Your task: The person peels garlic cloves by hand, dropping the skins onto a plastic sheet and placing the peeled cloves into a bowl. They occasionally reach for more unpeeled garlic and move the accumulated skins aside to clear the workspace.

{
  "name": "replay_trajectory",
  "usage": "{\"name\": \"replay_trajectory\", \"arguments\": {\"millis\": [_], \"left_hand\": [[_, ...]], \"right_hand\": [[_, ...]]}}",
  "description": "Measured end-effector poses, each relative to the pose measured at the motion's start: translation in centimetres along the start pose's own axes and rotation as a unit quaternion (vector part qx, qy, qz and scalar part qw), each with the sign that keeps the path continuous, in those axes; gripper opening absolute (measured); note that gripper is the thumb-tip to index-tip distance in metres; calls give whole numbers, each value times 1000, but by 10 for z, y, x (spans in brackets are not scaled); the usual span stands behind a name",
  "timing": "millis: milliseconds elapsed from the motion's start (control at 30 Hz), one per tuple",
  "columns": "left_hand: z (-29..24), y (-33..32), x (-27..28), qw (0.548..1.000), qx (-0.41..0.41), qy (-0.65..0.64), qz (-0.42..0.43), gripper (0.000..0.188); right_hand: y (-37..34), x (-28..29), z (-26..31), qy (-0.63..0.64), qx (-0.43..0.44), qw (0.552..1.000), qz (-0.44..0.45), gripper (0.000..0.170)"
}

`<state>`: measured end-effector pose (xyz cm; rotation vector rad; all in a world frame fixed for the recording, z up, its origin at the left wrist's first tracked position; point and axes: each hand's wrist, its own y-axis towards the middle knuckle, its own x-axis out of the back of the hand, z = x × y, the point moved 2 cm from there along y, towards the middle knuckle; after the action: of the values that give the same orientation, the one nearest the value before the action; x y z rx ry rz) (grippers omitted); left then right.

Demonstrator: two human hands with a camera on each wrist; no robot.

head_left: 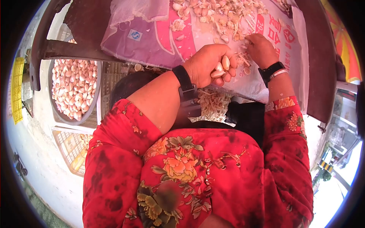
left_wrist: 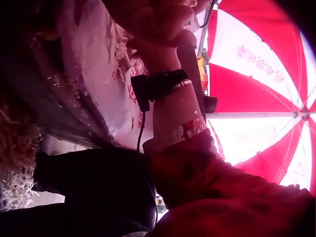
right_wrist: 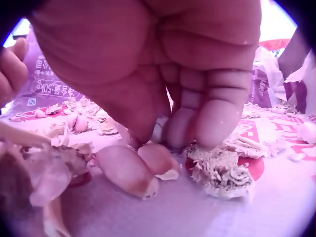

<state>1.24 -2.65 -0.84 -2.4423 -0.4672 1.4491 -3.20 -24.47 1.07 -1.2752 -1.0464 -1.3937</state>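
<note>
My left hand (head_left: 213,65) is palm up over the near edge of a printed plastic sack, its fingers curled round several garlic cloves (head_left: 218,70). To its right, my right hand (head_left: 262,51) reaches down to the sack (head_left: 283,41). In the right wrist view its thumb and fingertips come together at the surface, pinching a pale garlic clove (right_wrist: 158,130) that is mostly hidden. Just in front of those fingertips lie two loose cloves (right_wrist: 127,170), with a dry root end (right_wrist: 222,173) beside them. The left wrist view shows the left hand (left_wrist: 153,17) only in part.
Garlic cloves and papery skins (head_left: 220,15) are heaped at the sack's far side. A basin (head_left: 99,87) of cloves stands lower left, above a plastic basket (head_left: 68,150). More skins (head_left: 215,104) lie below the table edge. Behind is a red and white umbrella (left_wrist: 261,64).
</note>
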Motion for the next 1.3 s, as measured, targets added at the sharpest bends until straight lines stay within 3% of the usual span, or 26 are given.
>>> {"name": "replay_trajectory", "arguments": {"millis": [133, 233, 267, 300, 367, 467, 500, 600, 633, 733, 867, 1067, 1167, 1267, 1300], "left_hand": [[3, 2, 4, 999, -29, 22, -17, 23], [0, 1, 7, 996, -39, 74, -25, 23], [-1, 1, 6, 995, -40, 83, -30, 23], [-1, 0, 5, 994, -42, 92, -35, 23], [0, -1, 4, 993, -45, 100, -41, 23], [3, 3, 4, 992, -61, 103, -38, 24], [3, 3, 4, 991, -67, 106, -36, 24], [4, 2, 1, 992, -64, 104, -21, 27], [4, 1, 1, 993, -60, 101, -14, 28], [4, -3, -1, 989, -72, 130, 22, 28], [4, -11, -4, 988, -61, 135, 41, 25], [14, -27, -6, 991, -62, 97, 64, 19], [19, -35, -11, 989, -77, 98, 75, 17], [20, -48, -22, 990, -78, 88, 84, 15], [20, -55, -28, 991, -71, 77, 80, 14]], "right_hand": [[9, -4, -7, -20, -14, 1000, -7, 26], [0, 9, -7, 28, -86, 996, -10, 26], [-3, 11, -9, 134, -141, 981, -16, 27], [-6, 12, -11, 238, -193, 952, -21, 27], [-13, 7, -27, 459, -259, 850, 2, 29], [-29, 9, -13, 691, -187, 698, 7, 30], [-34, 11, -5, 726, -164, 667, 26, 28], [-46, 16, 25, 751, -100, 649, 75, 28], [-50, 19, 34, 750, -86, 649, 98, 29], [-60, 25, 58, 678, -51, 729, 83, 32], [-74, 33, 74, 612, -71, 786, 50, 40], [-97, 34, 85, 562, 9, 826, 48, 32], [-107, 50, 99, 426, 91, 898, -63, 23], [-120, 67, 106, 387, 101, 914, -76, 19], [-125, 73, 108, 427, 76, 899, -50, 20]]}}
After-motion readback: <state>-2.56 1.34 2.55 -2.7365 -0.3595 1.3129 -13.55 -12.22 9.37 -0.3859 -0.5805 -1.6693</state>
